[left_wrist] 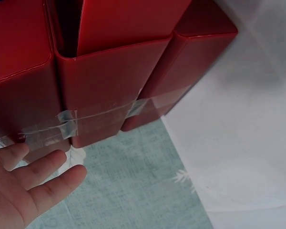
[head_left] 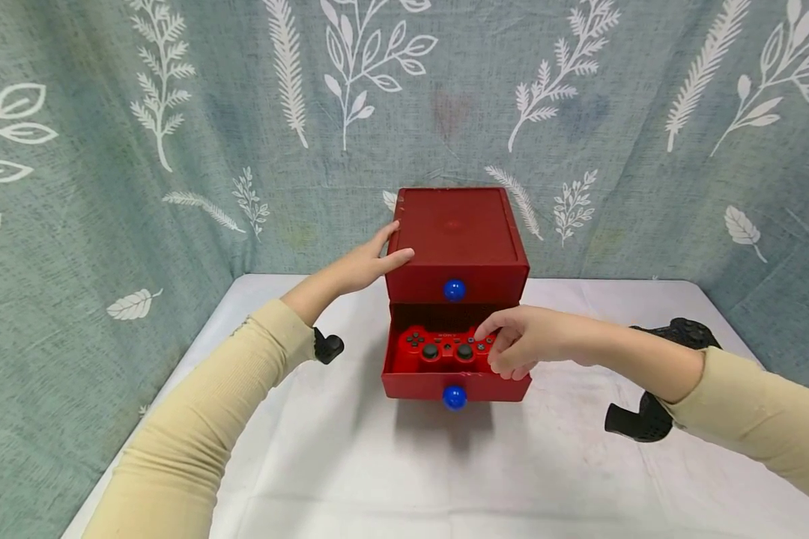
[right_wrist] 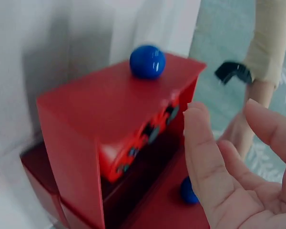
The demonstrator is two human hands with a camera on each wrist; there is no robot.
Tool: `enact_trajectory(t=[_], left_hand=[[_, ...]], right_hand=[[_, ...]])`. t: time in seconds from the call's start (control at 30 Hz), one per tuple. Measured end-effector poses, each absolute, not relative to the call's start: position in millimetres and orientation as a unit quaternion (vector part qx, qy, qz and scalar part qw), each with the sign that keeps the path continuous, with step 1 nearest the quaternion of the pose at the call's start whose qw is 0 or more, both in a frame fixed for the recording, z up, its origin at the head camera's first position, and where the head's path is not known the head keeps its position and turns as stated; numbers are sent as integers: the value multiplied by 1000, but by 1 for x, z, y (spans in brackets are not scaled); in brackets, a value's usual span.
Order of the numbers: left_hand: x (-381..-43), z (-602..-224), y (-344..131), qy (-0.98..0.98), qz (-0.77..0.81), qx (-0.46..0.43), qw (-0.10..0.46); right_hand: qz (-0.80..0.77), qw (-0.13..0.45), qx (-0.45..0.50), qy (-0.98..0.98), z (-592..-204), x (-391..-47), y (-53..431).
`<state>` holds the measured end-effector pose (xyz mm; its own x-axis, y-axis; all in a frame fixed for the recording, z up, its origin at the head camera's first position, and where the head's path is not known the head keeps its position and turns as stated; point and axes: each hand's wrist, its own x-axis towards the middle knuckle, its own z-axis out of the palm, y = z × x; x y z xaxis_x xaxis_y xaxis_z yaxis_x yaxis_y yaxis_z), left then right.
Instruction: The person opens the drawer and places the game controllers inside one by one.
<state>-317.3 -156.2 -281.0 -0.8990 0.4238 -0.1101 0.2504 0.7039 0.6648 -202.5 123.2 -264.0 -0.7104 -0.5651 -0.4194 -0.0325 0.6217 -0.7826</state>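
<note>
A red drawer box (head_left: pixel 455 224) with blue knobs stands on the table. Its lower drawer (head_left: pixel 418 385) is pulled out, and a red game controller (head_left: pixel 438 346) lies inside. My left hand (head_left: pixel 367 263) rests at the upper left edge of the box, fingers spread; the left wrist view shows those fingers (left_wrist: pixel 57 188) beside its taped side. Over the right part of the drawer is my right hand (head_left: pixel 522 340), covering part of the controller in the head view. From the right wrist, that hand (right_wrist: pixel 229 176) appears with thumb and fingers apart and nothing between them.
A black game controller (head_left: pixel 691 331) lies on the table at the right, partly behind my right forearm. Black wrist mounts sit at both sleeves. A patterned curtain (head_left: pixel 297 195) hangs behind the white-covered table (head_left: pixel 350 464).
</note>
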Motion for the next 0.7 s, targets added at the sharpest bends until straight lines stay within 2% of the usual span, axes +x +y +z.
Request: enact_trajectory(t=[0.13, 0.33, 0.7], left_hand=[[-317, -281, -156, 914, 338, 185, 128], [-318, -281, -155, 915, 338, 180, 128], [-318, -281, -155, 915, 337, 183, 128]], right_hand=[[-411, 320, -197, 830, -267, -189, 122], [-429, 243, -229, 839, -281, -174, 119], [-461, 181, -252, 832, -334, -160, 113]])
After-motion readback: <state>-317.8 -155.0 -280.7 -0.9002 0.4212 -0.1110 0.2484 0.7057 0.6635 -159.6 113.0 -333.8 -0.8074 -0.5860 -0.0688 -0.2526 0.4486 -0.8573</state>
